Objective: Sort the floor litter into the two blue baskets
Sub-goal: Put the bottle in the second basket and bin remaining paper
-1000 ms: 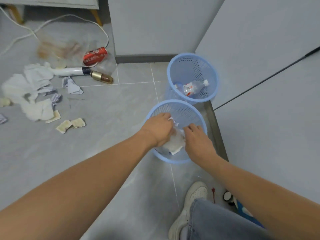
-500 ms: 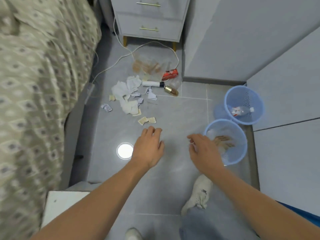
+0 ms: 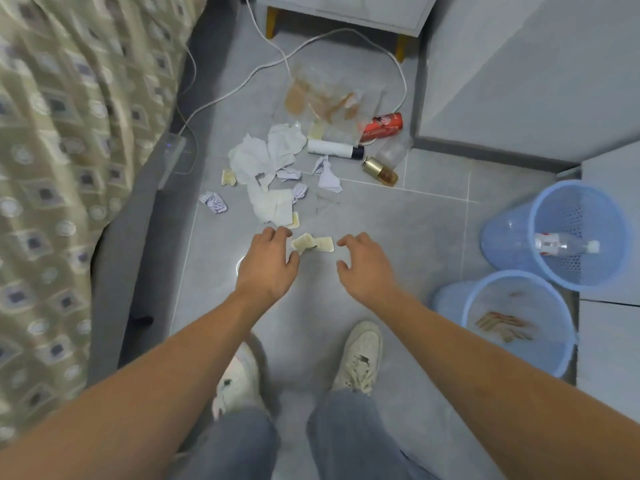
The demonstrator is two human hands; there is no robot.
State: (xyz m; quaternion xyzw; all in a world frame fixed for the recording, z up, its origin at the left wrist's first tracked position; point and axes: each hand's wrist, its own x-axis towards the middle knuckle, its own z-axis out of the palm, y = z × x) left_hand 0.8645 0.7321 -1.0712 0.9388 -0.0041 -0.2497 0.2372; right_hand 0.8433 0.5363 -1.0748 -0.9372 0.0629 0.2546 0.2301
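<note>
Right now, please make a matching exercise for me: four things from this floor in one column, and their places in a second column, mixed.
1. plastic bottle
2. red can
3. two beige pads
4. white cable

a. between the hands
b. in the far basket
c. beside the wall corner
d. trailing from under the drawers

Pairs: 1-b, 2-c, 3-a, 4-d

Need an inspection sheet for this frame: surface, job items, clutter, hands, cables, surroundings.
Surface: grey tile floor, littered.
Job's things: far blue basket holds a plastic bottle; near blue basket holds brownish scraps; stained pads lie between the hands.
Clutter: crumpled tissues, red can, white tube, gold bottle.
Grippers: left hand and right hand open, empty.
Cables: white cord loops behind the litter.
Surroundings: patterned bedspread left, cabinet beyond.
</note>
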